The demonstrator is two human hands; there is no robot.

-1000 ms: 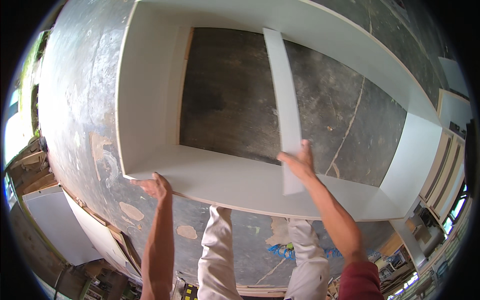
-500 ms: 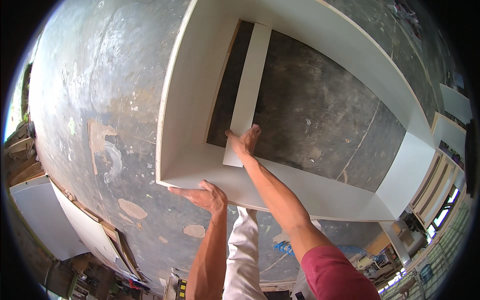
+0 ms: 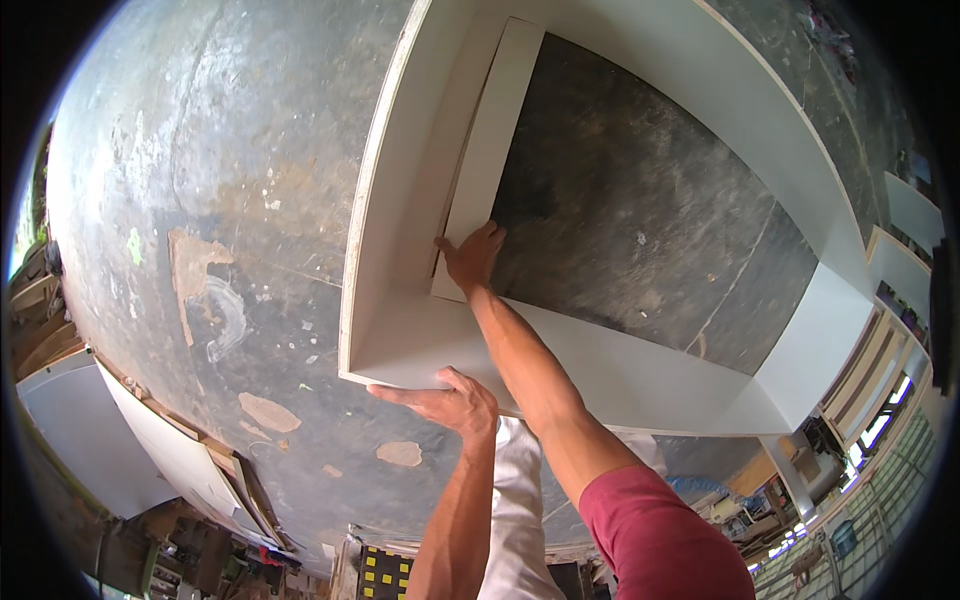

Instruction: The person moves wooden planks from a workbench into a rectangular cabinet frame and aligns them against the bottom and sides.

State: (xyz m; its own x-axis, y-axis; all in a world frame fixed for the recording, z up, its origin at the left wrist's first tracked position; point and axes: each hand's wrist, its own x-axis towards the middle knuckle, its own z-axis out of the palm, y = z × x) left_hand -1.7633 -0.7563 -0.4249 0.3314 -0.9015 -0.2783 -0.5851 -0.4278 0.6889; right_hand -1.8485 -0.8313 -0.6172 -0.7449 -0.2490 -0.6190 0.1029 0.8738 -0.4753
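Note:
A large white open box frame (image 3: 640,372), like a cabinet carcass, lies on the grey floor. Inside it a long white strip of board (image 3: 493,130) runs close along the left side panel (image 3: 405,180), slightly askew, with a thin dark gap between them. My right hand (image 3: 473,258) grips the strip across its width near the near end, thumb on the left edge and fingers at the right. At the frame's near left corner, my left hand (image 3: 445,403) holds the near panel's edge, its fingers stretched leftward along it and the thumb raised. Its palm side is partly hidden.
White panels (image 3: 95,430) lean among wood pieces at the lower left. More boards (image 3: 865,370) stand at the right. A black item with yellow squares (image 3: 385,572) is at the bottom. The concrete floor (image 3: 240,150) has pale patches, and my white-trousered leg (image 3: 515,500) is beside the frame.
The strip has moved left toward the side panel with my right hand, narrowing the dark gap. My left hand stays at the near left corner. The whole view has shifted slightly.

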